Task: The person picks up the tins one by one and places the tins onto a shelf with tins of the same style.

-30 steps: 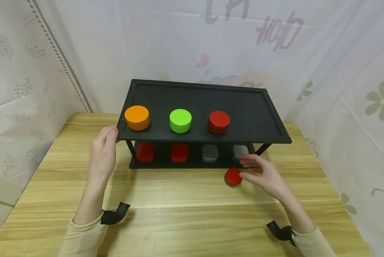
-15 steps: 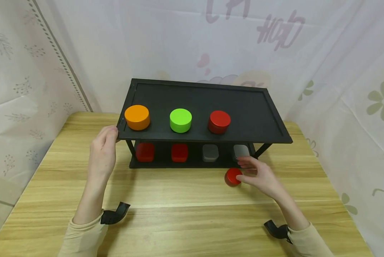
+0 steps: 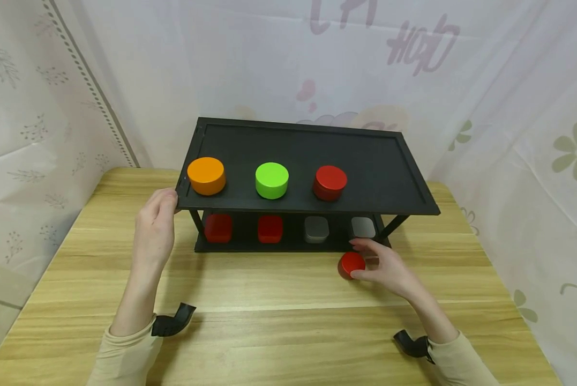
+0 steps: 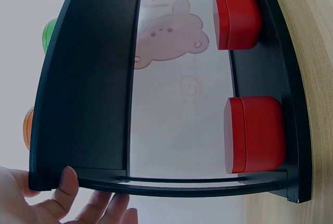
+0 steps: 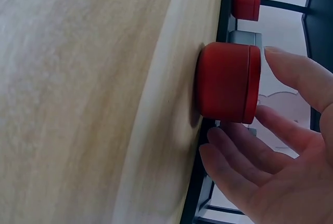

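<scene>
In the head view my left hand [image 3: 154,228] grips the left front corner of a black two-tier shelf [image 3: 370,166]. The left wrist view shows its fingers [image 4: 66,185] bent round the board's end. A round red tin [image 3: 351,265] stands on the table just in front of the shelf's lower right end. Around its right side lies my right hand [image 3: 389,271], thumb in front and fingers behind. Seen from the right wrist, the thumb is slightly apart from the tin's lid [image 5: 253,83] and the fingers are spread; whether a fingertip touches it I cannot tell.
On the upper tier are an orange tin [image 3: 207,176], a green tin [image 3: 271,180] and a red tin [image 3: 330,183]. Two square red tins [image 3: 218,229] and two grey tins [image 3: 316,230] stand below. A wooden table [image 3: 269,332] bears the shelf; patterned cloth hangs behind.
My right hand has moved left, bringing its thumb and fingers around the round red tin. The tin stays in place, and my left hand keeps its grip on the shelf.
</scene>
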The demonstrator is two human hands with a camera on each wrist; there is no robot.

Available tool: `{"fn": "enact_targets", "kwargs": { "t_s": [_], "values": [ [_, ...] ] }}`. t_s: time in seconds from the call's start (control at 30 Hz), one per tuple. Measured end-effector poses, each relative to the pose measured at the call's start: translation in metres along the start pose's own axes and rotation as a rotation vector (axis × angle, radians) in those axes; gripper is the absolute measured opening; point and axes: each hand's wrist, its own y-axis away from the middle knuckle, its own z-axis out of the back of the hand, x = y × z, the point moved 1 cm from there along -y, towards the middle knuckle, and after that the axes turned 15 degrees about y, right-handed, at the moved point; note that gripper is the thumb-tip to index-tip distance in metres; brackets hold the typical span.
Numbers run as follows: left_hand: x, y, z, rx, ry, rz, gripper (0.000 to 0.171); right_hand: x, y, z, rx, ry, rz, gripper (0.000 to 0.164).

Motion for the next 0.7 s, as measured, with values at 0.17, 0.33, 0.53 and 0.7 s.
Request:
{"fn": "enact_targets", "kwargs": {
  "t_s": [0.17,0.33,0.53,0.7],
  "values": [
    [-0.0012,-0.0004,0.0000,-0.003,-0.002,-0.004,0.047,0.0027,-0.0012,-0.0024,0.040,0.023,-0.011,0.069],
    [-0.0019,-0.0005,0.0000,-0.001,-0.002,-0.005,0.047,0.0031,-0.0024,-0.0048,0.059,0.065,-0.031,0.069],
    [-0.0009,0.0001,0.0004,0.006,-0.008,-0.003,0.048,0.0022,-0.0019,-0.0074,0.059,0.085,-0.039,0.068],
    [0.0005,0.0007,0.0006,0.001,-0.005,-0.006,0.047,0.0028,-0.0014,-0.0072,0.050,0.077,-0.049,0.066]
  ]
}}
